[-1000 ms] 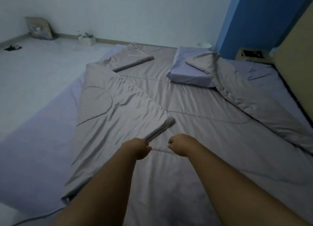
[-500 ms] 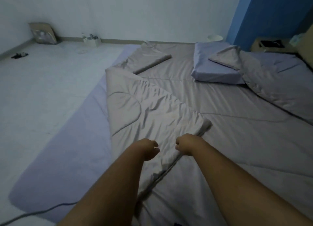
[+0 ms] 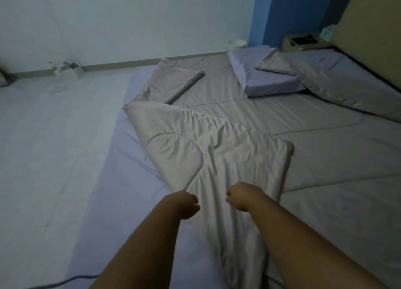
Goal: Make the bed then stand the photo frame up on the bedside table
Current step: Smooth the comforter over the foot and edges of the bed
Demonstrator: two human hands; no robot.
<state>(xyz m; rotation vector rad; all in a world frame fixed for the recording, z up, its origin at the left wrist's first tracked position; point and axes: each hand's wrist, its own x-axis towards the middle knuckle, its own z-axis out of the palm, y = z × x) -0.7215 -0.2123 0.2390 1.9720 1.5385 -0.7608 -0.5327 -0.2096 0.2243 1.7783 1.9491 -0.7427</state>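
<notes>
Quilt [image 3: 217, 150], grey, creased, folded over

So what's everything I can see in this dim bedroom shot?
Grey-beige quilted blanket: one, spread on the bed, near-left corner folded back.
Lavender rectangular pillow: one, toward the head of the bed.
Lavender bed sheet: one, bare along the left side.
Beige bedside table: one, far right by the blue wall, dark item on top.
White round bin: one, far wall.
Dark cable: one, floor, lower left.
Left hand: fisted on the blanket's edge.
Right hand: fisted on the blanket.
</notes>
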